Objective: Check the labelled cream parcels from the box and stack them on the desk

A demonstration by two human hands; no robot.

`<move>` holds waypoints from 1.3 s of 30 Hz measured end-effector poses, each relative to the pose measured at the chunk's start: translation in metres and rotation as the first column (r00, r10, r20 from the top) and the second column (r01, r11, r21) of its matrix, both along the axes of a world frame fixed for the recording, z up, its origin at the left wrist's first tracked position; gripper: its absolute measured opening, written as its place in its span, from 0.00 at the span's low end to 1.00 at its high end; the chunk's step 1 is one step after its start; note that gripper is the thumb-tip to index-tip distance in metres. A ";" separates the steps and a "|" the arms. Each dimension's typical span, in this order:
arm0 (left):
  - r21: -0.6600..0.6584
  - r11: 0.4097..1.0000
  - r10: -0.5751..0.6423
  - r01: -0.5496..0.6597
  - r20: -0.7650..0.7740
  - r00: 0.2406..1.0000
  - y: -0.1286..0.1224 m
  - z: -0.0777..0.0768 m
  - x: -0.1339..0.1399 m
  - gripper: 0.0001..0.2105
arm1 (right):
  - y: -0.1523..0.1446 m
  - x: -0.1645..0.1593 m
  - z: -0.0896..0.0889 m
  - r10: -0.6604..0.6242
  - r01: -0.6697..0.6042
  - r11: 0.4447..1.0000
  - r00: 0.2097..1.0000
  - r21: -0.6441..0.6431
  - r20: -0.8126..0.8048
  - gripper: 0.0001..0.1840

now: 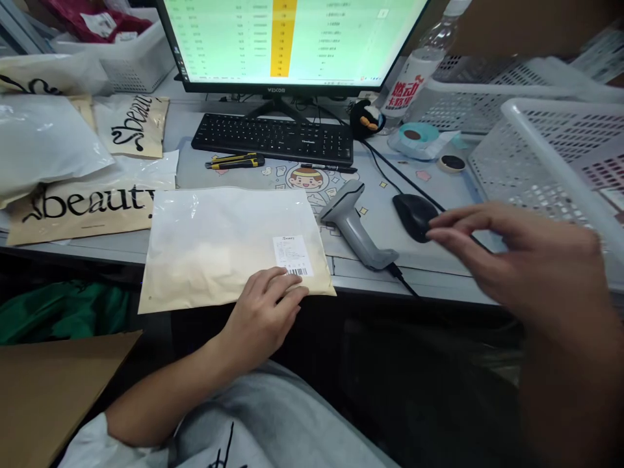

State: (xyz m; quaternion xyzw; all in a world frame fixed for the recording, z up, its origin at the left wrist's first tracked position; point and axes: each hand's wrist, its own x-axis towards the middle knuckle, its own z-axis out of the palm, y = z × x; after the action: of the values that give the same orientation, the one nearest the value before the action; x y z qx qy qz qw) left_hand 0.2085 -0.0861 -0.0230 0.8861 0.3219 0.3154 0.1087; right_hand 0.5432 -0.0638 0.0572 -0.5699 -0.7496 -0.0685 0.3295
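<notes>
A cream and white plastic mailer bag [219,240] lies flat at the desk's front edge, its near side reaching over the edge. Near its right corner is a white printed label [292,253] with a barcode, partly covered by fingertips. My left hand [268,312] rests palm down on the bag, fingers stretched across the label's lower edge. Raised on the right, my right hand [526,260] is slightly blurred, thumb and forefinger drawn together with nothing visible between them. Behind its fingertips sits a black mouse [415,216]. A grey barcode scanner [358,227] lies between bag and mouse.
Several filled mailer bags [92,201] are piled on the left. A keyboard [273,138] stands before the monitor [292,45], with yellow-black cutters [236,161] and a marker [329,168] in front. A bottle [414,78], label roll [419,138] and white baskets [550,149] occupy the right.
</notes>
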 end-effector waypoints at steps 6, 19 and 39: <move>0.074 0.997 0.014 -0.017 0.034 0.999 0.003 -0.024 0.002 0.13 | 0.061 0.069 -0.062 -0.281 0.281 0.960 0.955 0.016 0.093 0.22; 0.222 0.974 -0.070 0.043 0.115 0.991 0.027 -0.041 -0.011 0.12 | 0.069 0.068 -0.095 -0.271 0.276 0.958 0.960 -0.080 0.064 0.28; 0.294 0.956 -0.041 0.010 0.098 0.994 0.029 -0.051 -0.016 0.24 | 0.070 0.057 -0.102 -0.303 0.312 0.937 0.950 -0.155 0.082 0.32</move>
State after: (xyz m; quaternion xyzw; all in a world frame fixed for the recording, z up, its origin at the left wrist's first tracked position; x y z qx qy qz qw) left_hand 0.1926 -0.0576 -0.0736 0.8790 0.2541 0.4035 -0.0031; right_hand 0.6002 0.0061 -0.0447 -0.7032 -0.6635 -0.0727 0.2449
